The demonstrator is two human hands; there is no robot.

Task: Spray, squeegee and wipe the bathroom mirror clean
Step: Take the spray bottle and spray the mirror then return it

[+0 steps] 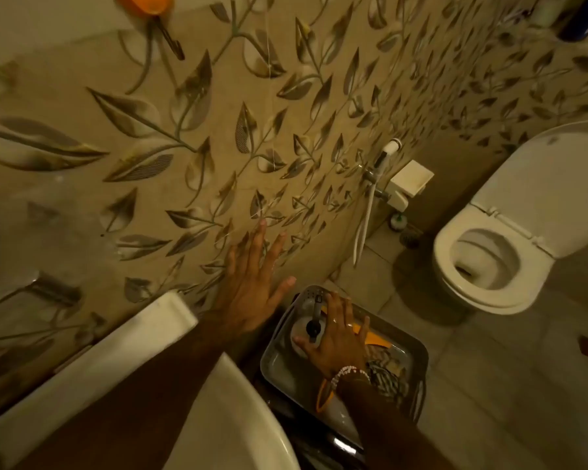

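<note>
A grey metal tray [418, 354] stands low beside the sink. In it stands a white spray bottle [301, 329] with a black trigger head. Behind it lies something orange-yellow [375, 339], and a striped cloth [386, 379] lies at the tray's near end. My right hand [336, 337] hovers over the bottle with fingers spread, thumb to the left of the trigger head and not closed on it. A beaded bracelet and an orange band are on that wrist. My left hand [252, 286] is flat and open against the leaf-patterned wall. The mirror is not clearly in view.
The white sink [218, 418] fills the lower left under my left arm. An open toilet [482, 266] stands at the right, with a hand sprayer [386, 154] and a white box on the wall. A toilet brush sits on the tiled floor below them. An orange object [143, 5] hangs at the top.
</note>
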